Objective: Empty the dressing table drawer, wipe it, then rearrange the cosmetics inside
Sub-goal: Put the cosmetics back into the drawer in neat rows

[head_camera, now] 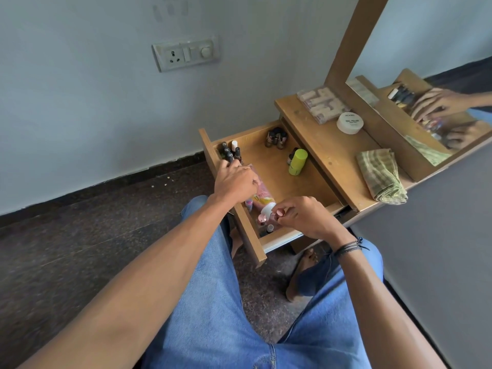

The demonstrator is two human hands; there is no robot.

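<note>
The wooden drawer (269, 145) is pulled out from the dressing table. Inside stand several dark nail-polish bottles (230, 151) at its far left corner, brown bottles (277, 138) at the back and a lime-green bottle (298, 161) on the right. A pink and yellow tube (262, 197) with a white cap lies along the left wall. My left hand (235, 182) reaches over the tube, its fingers curled on a black-capped bottle beside the dark group. My right hand (303, 215) pinches a small rose-gold-capped bottle (280, 213) at the drawer's near end. More small bottles (263, 219) stand below it.
On the table top (327, 153) lie a clear box of small bottles (318, 103), a round white jar (349, 122) and a folded green checked cloth (380, 174). A mirror (426, 75) leans behind them. My legs in blue jeans (239, 302) are in front of the drawer.
</note>
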